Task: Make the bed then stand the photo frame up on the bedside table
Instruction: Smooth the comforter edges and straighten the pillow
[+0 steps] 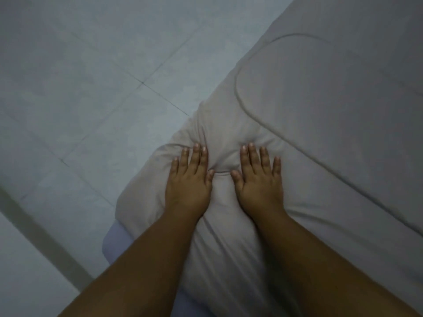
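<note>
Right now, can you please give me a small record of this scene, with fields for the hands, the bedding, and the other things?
left hand: flat, palm down, on the comforter corner
right hand: flat, palm down, beside the left, not touching it
comforter: beige, stitched line, wrinkled between the hands
sheet: light blue, showing under the corner
floor: pale tiles
photo frame: not in view
bedside table: not in view

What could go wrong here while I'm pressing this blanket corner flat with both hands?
1. The blanket is bunched between your left hand and right hand; pressing may set those creases.
2. The corner hangs over the floor and might slide off, baring more of the blue sheet.
</note>
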